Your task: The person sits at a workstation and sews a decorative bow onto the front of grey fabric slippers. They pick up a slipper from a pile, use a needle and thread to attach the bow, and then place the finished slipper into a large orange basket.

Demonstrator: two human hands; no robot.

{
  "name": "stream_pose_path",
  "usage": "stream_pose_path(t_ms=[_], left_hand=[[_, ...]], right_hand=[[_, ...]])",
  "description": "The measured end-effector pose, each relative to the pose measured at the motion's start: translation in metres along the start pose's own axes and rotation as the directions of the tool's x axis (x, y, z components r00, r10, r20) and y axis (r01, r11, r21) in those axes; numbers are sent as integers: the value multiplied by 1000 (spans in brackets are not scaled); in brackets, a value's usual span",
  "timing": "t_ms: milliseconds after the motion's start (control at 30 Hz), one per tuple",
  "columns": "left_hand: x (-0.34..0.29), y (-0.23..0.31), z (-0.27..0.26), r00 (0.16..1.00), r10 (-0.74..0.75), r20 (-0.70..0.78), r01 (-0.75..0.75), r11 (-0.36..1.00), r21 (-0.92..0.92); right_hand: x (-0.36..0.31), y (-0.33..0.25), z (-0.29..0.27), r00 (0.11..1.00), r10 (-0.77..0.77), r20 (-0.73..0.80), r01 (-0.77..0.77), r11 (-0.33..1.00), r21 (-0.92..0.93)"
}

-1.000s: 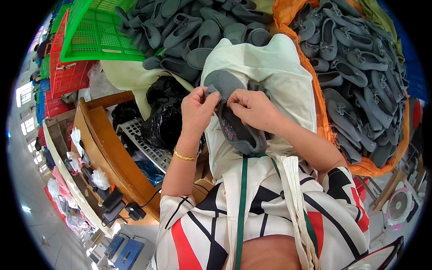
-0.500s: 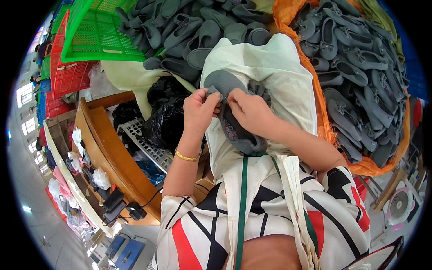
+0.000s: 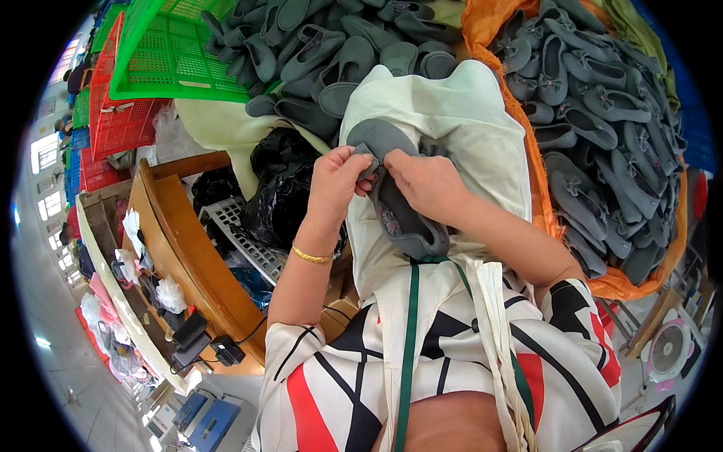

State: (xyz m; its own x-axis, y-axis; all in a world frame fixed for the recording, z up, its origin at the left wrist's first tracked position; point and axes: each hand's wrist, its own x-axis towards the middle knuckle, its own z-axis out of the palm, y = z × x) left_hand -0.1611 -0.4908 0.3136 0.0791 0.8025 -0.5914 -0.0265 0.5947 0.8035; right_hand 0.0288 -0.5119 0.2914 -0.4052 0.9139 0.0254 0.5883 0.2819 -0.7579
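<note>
A grey slip-on shoe [image 3: 384, 134] lies on the off-white cloth [image 3: 482, 128] over my lap, toe pointing away from me. Its insole carries a small floral print near the heel. My left hand [image 3: 331, 181] pinches a small grey fabric bow [image 3: 367, 157] at the left side of the shoe's front opening. Closed fingertips of my right hand [image 3: 428, 184] press in at the bow's other side; exactly what they grip is hidden. Part of another grey piece [image 3: 433, 149] shows just beyond my right hand, probably a second shoe.
Grey shoes heap up beyond my lap [image 3: 309, 60], beside a green plastic crate [image 3: 177, 68]. On the right, an orange sack [image 3: 542, 203] holds many more shoes with bows. To the left are a wooden desk [image 3: 184, 248], a black plastic bag [image 3: 282, 181] and a white plastic basket [image 3: 241, 237].
Both hands keep their hold at the shoe's front, with only slight finger movement. The whole view has shifted a little.
</note>
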Motion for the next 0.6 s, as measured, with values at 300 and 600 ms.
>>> stream_pose_path(t_ms=[300,600], left_hand=[[-3,6,5,1000,-1,-21,2,1000,14],[-1,6,2,1000,-14,5,14,999,40]], right_hand=[[6,5,-9,998,-59,-17,60,995,85],[11,5,-15,998,-70,-3,70,984,162]])
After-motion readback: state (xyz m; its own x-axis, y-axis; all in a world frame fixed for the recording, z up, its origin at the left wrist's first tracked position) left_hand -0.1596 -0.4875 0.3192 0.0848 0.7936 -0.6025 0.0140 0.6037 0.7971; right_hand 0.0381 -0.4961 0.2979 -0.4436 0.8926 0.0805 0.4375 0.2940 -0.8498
